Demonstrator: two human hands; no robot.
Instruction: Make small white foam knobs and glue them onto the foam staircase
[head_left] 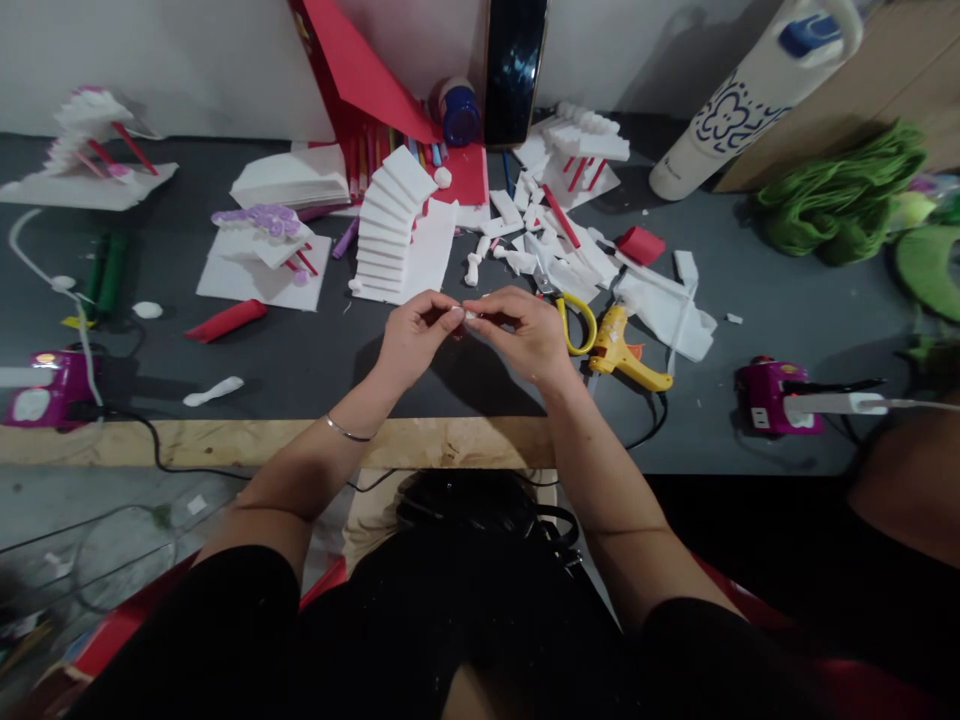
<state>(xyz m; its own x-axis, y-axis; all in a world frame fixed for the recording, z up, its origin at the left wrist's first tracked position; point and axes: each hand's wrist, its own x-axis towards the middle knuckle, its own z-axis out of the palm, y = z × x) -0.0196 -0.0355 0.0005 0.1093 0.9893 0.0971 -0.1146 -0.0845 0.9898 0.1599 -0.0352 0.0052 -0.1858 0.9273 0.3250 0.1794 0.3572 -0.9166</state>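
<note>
Two hands meet over the near middle of the dark grey table (262, 360); the left hand (412, 335) and the right hand (521, 330) both pinch one small white piece (471, 314) between thumb and fingertips, held just above the tabletop; what it is made of is too small to tell.

One dark blue jar (459, 112) stands far back against the wall, its contents hidden; one tall white bottle (739, 100) with a blue cap and blue flower pattern leans at the far right; its contents cannot be seen either.

Just beyond the hands stands one white foam staircase (394, 225), its flat steps fanned in a curve; three more small foam models sit about the table, one at the far left (86, 150), one with purple trim (262, 235) left of the staircase, one with red sticks (581, 150) far right of it.

One yellow glue gun (622, 350) lies just right of the right hand, touching yellow-handled scissors (574, 320); white foam scraps (540, 235) litter the space beyond them; two magenta power blocks (765, 395) sit near the left and right edges; one green fuzzy heap (840, 200) lies far right; one red paper roll (225, 320) lies to the left.
</note>
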